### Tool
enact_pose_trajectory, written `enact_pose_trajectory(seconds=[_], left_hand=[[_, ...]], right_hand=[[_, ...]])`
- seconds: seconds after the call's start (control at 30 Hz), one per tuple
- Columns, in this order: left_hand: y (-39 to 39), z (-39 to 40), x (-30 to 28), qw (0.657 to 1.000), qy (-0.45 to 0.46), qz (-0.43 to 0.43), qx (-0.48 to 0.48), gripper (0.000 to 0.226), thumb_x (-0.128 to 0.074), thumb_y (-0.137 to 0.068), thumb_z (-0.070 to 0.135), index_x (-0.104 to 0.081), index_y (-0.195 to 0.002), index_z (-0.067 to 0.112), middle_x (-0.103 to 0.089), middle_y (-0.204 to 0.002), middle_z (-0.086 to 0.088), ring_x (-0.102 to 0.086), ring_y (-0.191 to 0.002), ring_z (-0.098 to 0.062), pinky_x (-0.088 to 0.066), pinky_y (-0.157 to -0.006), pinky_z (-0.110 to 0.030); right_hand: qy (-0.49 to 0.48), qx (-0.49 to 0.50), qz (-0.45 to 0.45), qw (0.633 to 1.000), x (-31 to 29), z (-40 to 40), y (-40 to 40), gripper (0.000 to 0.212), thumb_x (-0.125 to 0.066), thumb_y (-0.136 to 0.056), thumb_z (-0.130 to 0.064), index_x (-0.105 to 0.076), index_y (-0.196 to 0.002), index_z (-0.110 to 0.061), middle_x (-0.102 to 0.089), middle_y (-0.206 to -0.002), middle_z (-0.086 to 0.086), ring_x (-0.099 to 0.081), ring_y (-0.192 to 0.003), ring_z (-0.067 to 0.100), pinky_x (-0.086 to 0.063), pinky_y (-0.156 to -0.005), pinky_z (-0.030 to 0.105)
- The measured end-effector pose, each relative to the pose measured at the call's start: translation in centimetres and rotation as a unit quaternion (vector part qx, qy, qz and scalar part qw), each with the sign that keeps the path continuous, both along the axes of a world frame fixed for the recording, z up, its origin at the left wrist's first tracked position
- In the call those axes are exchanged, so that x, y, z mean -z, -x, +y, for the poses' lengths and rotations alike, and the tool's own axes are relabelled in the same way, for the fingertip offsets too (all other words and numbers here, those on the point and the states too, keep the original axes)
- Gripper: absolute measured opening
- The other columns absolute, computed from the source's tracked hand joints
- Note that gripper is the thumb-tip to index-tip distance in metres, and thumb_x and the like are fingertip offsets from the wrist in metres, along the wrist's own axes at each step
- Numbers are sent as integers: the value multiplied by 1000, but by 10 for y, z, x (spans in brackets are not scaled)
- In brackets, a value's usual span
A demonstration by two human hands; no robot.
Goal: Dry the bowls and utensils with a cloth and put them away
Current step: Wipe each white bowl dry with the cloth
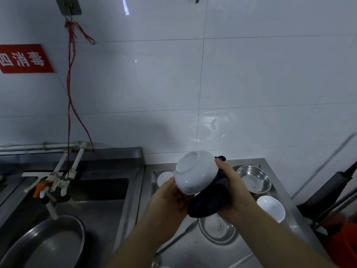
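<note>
Glossy white bowl [195,172], dark cloth [209,204], both hands gripping.

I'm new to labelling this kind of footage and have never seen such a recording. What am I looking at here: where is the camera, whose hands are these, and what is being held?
There is no machine here. A person wears one wide-angle camera on the head, looking forward and down, so the two arms reaching in from below are their own. The left hand holds a white bowl turned bottom-up toward the camera. The right hand keeps its grip on a dark purple cloth against the bowl. Below, in a steel tray, lie a steel bowl, another white bowl, a steel dish and a long metal utensil. To the left is a sink with a large steel basin.
</note>
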State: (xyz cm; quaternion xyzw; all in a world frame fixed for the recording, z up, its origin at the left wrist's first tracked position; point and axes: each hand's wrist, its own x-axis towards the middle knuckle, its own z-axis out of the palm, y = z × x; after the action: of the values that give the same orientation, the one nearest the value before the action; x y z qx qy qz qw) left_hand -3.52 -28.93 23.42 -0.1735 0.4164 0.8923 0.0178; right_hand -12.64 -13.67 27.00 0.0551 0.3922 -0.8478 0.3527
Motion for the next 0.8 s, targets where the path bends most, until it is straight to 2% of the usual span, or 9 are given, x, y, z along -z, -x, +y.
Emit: enact_pose_trajectory(seconds=[0.07, 0.17, 0.3, 0.4, 0.5, 0.57, 0.63, 0.73, 0.8], left_hand=[[3, -3, -1, 996, -72, -4, -46, 58, -66, -93, 34, -64, -141, -1, -60, -143, -27, -57, -129, -45, -33, -125, -54], [10, -10, -5, 989, -107, 15, -98, 55, -64, -92, 25, -63, -140, -4, -65, -141, -25, -63, -129, -37, -49, -113, -44], [23, -19, -15, 984, -110, 57, -131, 47, -62, -92, 22, -65, -133, -1, -72, -133, -21, -72, -120, -32, -62, -95, -40], [24, -22, -18, 989, -1, 55, -136, 38, -70, -86, 20, -71, -122, 9, -75, -126, -18, -76, -110, -32, -65, -90, -44], [19, -18, -14, 985, 141, 36, -94, 26, -74, -87, 21, -79, -112, 23, -76, -121, -14, -76, -108, -33, -64, -86, -42], [17, -11, -11, 980, 188, 45, -44, 22, -74, -96, 20, -78, -116, 26, -76, -121, -13, -74, -112, -34, -61, -90, -44], [16, -5, -13, 978, 197, 64, -3, 25, -69, -97, 21, -75, -121, 21, -75, -122, -16, -72, -116, -38, -59, -99, -52], [15, -2, -21, 979, 180, 87, 33, 32, -71, -95, 26, -72, -127, 22, -73, -129, -16, -70, -121, -37, -59, -101, -51], [12, -2, -25, 979, 171, 92, 58, 35, -68, -95, 19, -72, -129, 25, -74, -129, -14, -71, -122, -32, -61, -97, -41]], right_hand=[[-8, 11, -11, 1000, 6, 0, -1, 51, -71, -94, -39, -71, -132, -5, -75, -122, 20, -77, -100, 34, -64, -76, 41], [-31, 26, -33, 999, 15, -1, -1, 51, -74, -95, -37, -68, -134, -6, -72, -131, 20, -75, -108, 36, -64, -79, 44], [-168, 61, 4, 984, 32, -3, 1, 35, -72, -98, -33, -73, -119, -5, -81, -104, 17, -80, -91, 32, -63, -74, 42], [-220, 132, 46, 965, 29, 2, 9, 21, -67, -102, -34, -73, -107, -14, -81, -82, 8, -78, -68, 26, -62, -60, 38], [-216, 166, 168, 948, 14, 1, 11, 7, -68, -101, -39, -75, -99, -39, -81, -90, -8, -80, -81, 18, -64, -67, 37], [-227, 165, 323, 904, 3, -5, 6, 9, -67, -101, -38, -73, -103, -44, -79, -98, -12, -77, -92, 12, -62, -74, 24], [-227, 133, 471, 842, -1, -7, -2, 19, -63, -100, -39, -67, -118, -42, -75, -112, -13, -71, -106, 10, -58, -88, 24], [-298, 94, 692, 650, 7, -2, -3, 34, -63, -97, -32, -62, -130, -30, -62, -137, -14, -57, -130, 14, -46, -109, 43], [-295, 63, 755, 582, 10, -1, 0, 34, -67, -94, -25, -67, -127, -21, -59, -145, -10, -50, -141, 17, -37, -119, 50]])
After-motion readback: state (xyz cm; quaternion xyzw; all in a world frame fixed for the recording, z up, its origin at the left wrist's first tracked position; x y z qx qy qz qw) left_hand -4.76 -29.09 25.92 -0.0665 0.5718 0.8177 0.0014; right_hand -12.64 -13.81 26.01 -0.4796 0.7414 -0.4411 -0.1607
